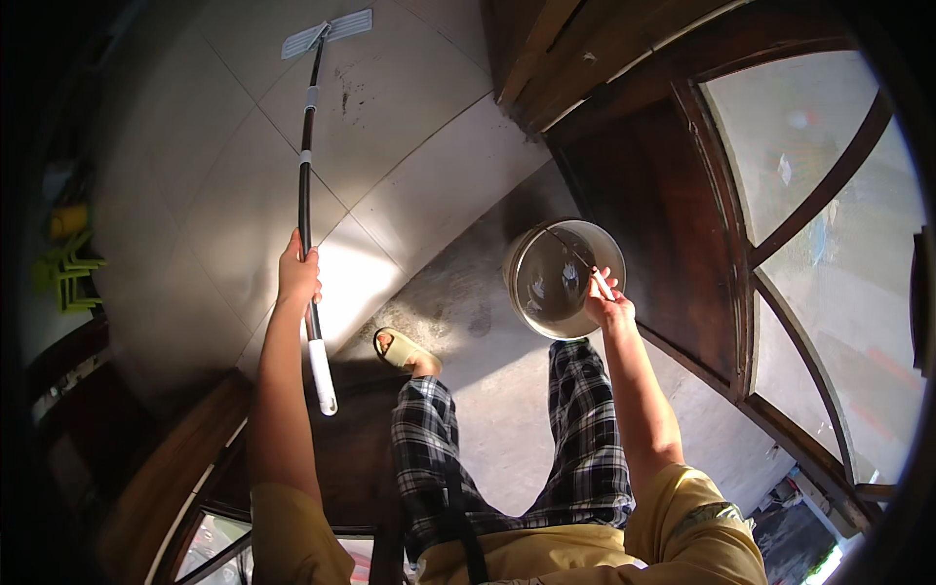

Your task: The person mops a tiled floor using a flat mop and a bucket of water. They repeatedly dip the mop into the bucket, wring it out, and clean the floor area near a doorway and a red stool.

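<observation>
In the head view, the left hand (297,273) is closed around the dark pole of a mop (309,210), gripping it near its white-capped lower end, and the pole's long axis runs up and away from that hand across the pale tiled floor (224,195) to the flat white mop head (327,32), which rests on the tiles well ahead of the person. The right hand (606,300) is closed on the thin handle of a round bucket (556,278), which hangs just left of that hand above the floor, beside the dark wooden door frame (673,234), with 1 sandalled foot (405,349) stepping between the 2 hands.
</observation>
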`<action>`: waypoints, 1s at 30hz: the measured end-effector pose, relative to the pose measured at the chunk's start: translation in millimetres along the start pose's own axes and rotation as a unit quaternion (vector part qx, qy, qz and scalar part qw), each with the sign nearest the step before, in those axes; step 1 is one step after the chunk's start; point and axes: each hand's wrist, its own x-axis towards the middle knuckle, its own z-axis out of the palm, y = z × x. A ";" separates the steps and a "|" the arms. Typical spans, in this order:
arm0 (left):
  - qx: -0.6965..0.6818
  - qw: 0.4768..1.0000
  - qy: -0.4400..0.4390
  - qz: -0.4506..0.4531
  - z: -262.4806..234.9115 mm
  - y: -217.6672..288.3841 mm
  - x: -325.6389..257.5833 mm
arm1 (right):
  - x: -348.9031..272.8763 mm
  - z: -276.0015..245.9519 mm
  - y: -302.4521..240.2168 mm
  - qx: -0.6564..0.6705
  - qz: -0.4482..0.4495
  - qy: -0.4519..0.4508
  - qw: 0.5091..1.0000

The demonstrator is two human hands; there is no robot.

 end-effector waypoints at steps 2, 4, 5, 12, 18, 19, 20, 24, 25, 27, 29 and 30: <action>-0.003 1.000 -0.004 0.006 -0.2 1.2 -5.0 | -15.6 3.7 -32.6 0.004 0.003 -0.021 1.000; 0.005 1.000 0.004 0.003 4.4 10.3 -11.9 | -21.3 -1.9 -72.0 0.002 -0.029 -0.013 0.999; -0.001 1.000 0.004 0.008 6.0 10.9 -12.4 | -13.9 -1.2 -86.1 -0.007 -0.022 -0.024 0.999; 0.011 1.000 0.000 0.022 21.8 26.6 -21.4 | -4.6 15.6 -129.3 -0.017 -0.124 -0.013 0.992; 0.024 0.999 0.006 0.032 26.2 19.1 -22.8 | 20.8 12.0 -193.9 -0.067 -0.059 -0.030 0.996; 0.024 0.999 0.008 0.035 28.3 18.1 -22.9 | 26.9 10.0 -202.0 -0.071 -0.052 -0.032 0.996; 0.025 0.999 0.010 0.039 29.9 18.0 -21.7 | 33.7 8.6 -208.1 -0.075 -0.045 -0.034 0.996; 0.006 1.000 -0.008 0.023 32.6 24.1 -17.2 | 47.7 1.1 -215.7 -0.179 -0.115 -0.038 0.976; 0.014 1.000 0.002 0.023 34.1 27.6 -20.6 | 48.0 2.0 -215.1 -0.207 -0.127 -0.025 0.970; 0.029 0.999 0.023 0.022 37.8 31.0 -30.7 | 46.2 2.0 -217.9 -0.235 -0.138 -0.043 0.961; 0.029 0.999 0.013 0.015 27.7 32.3 -29.9 | 49.1 -4.1 -222.3 -0.274 -0.146 -0.053 0.949; 0.027 1.000 0.006 0.012 27.0 31.4 -29.3 | 54.8 -8.5 -230.4 -0.280 -0.143 -0.049 0.948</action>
